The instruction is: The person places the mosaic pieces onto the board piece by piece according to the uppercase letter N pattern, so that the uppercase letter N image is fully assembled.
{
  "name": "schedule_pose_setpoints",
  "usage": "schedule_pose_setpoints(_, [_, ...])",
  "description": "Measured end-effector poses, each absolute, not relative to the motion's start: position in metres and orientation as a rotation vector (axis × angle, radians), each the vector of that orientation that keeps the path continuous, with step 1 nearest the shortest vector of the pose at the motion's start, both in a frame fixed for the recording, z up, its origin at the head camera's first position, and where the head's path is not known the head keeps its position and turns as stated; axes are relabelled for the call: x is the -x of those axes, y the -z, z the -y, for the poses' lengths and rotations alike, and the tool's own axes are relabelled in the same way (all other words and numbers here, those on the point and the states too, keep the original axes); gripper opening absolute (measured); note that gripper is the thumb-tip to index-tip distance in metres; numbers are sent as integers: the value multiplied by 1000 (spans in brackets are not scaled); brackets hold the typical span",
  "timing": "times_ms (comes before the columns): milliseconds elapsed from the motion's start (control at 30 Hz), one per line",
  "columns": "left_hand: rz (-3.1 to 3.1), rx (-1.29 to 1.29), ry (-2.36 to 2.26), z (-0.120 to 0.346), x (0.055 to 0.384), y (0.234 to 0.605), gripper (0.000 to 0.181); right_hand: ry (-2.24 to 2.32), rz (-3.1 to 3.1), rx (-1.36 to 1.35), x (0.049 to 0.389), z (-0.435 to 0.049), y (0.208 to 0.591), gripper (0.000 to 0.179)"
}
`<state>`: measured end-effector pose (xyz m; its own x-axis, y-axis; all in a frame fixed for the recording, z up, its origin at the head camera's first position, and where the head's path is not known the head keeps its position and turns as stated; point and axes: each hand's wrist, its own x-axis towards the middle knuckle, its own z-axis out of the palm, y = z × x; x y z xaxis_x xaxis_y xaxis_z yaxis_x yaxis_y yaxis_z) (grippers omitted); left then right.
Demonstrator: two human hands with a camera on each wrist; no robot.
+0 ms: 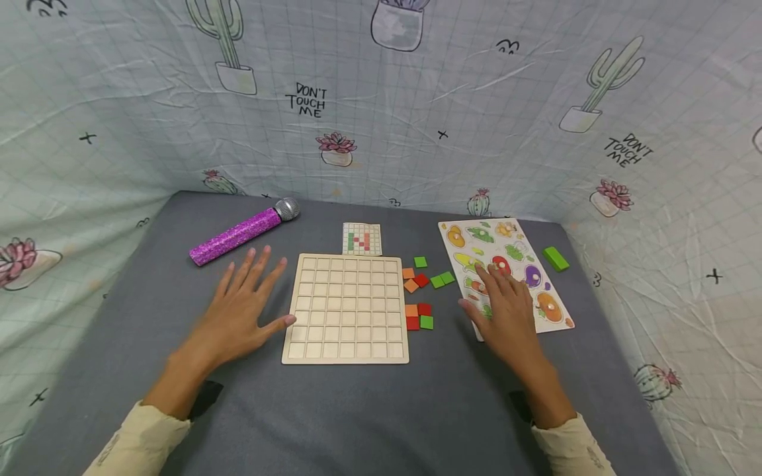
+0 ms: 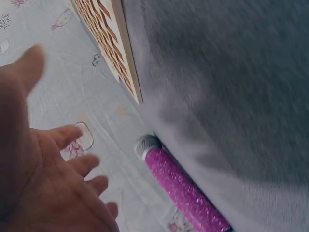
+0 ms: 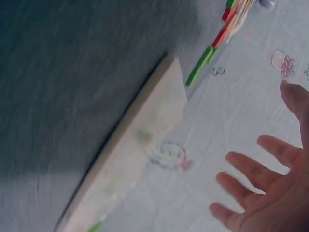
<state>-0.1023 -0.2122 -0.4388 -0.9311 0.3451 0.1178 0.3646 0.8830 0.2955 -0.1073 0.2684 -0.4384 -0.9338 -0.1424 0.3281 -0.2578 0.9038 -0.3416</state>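
Observation:
My left hand [image 1: 238,317] is spread with straight fingers and holds nothing; its thumb tip overlaps the left edge of the wooden grid board [image 1: 345,311] in the head view. Just beyond its fingertips lies a glittery purple microphone [image 1: 238,235], also in the left wrist view [image 2: 178,188]. My right hand [image 1: 506,317], empty with fingers extended, hovers over the lower left part of a vegetable puzzle board [image 1: 550,277] and hides some of its pieces. Small square tiles in orange, red [image 1: 413,323] and green [image 1: 426,322] lie along the grid board's right side.
Behind the grid board lies a small pattern card [image 1: 362,238] with coloured squares. A green block [image 1: 556,258] sits to the right of the puzzle board. Everything rests on a grey cloth-covered table [image 1: 357,416], with a printed curtain [image 1: 393,119] hanging behind and at both sides.

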Motion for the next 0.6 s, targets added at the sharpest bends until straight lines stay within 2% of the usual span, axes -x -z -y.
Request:
schedule_pose_setpoints(200, [3058,700,640,211,104,445,98,-798,2663,-357,112,-255,442,65])
schedule_pose_setpoints(600, [3136,809,811,201,105,457,93,-963,2792,-380,136,-226,440,53])
